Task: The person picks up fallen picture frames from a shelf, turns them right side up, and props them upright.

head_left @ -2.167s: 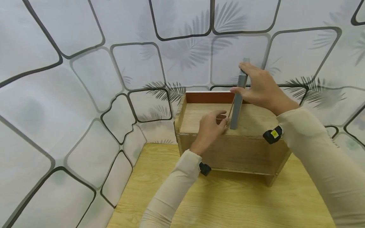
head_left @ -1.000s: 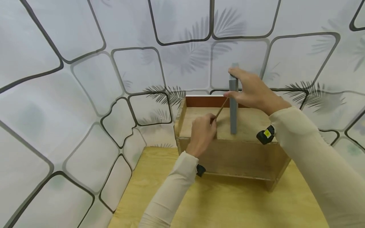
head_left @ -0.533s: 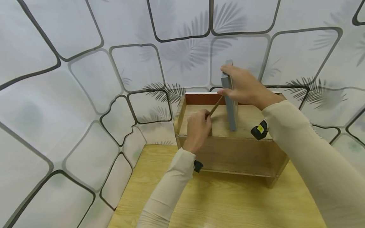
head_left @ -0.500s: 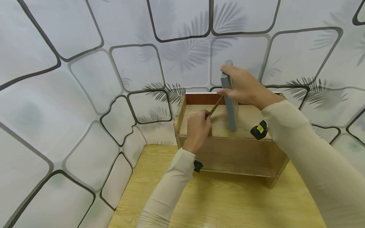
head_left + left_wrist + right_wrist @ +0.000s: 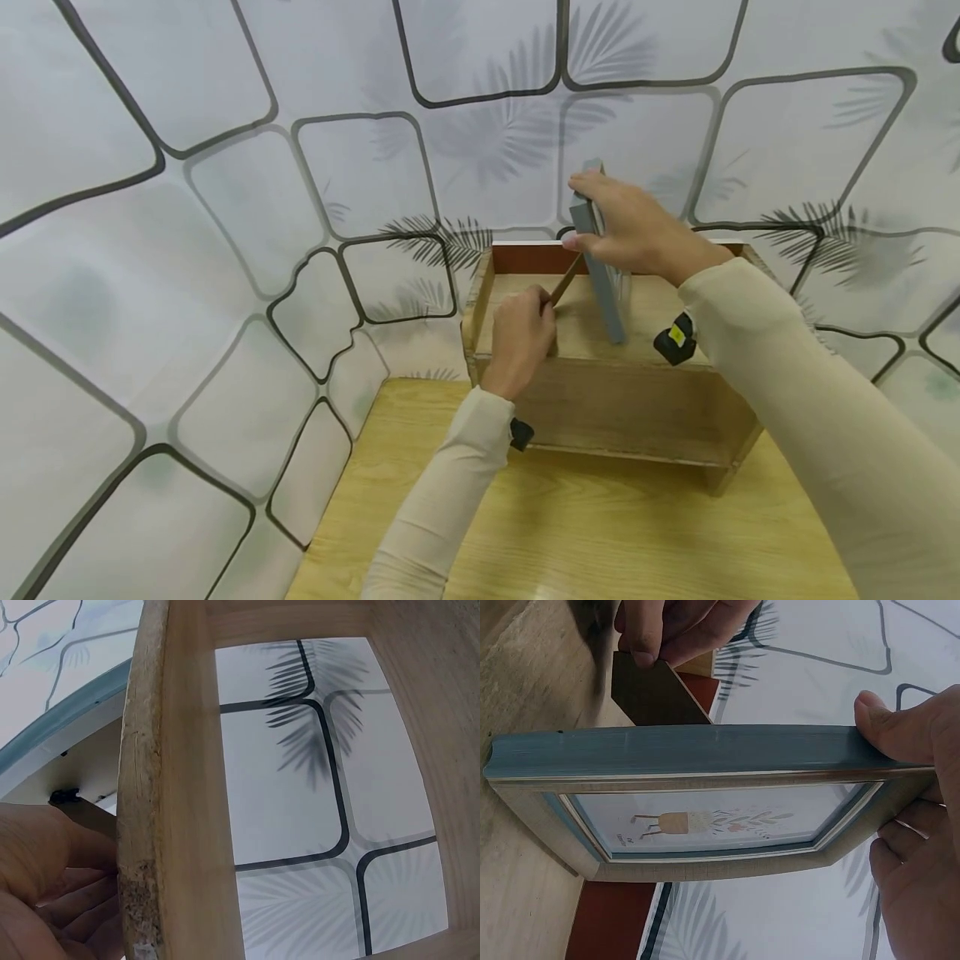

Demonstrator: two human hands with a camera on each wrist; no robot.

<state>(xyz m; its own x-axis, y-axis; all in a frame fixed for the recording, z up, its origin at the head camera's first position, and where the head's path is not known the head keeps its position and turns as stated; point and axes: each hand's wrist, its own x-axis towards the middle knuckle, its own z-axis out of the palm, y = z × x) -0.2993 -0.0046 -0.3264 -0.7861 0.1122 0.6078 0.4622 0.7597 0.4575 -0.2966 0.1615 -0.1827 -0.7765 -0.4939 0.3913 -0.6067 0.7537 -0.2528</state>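
My left hand (image 5: 521,333) pinches the stand (image 5: 656,691); my right hand (image 5: 637,227) grips the top of the frame (image 5: 603,287). The frame, on the shelf (image 5: 663,298), now tips left and the stand has swung out, so I think it's unfolded.

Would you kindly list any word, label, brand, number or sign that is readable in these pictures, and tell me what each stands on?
No text can be read for certain.
Small lettering on the print inside the picture frame, near the drawn legs: too small and blurred to read.
Yellow label on the black device by the right cuff: any marking on it is too small to read.
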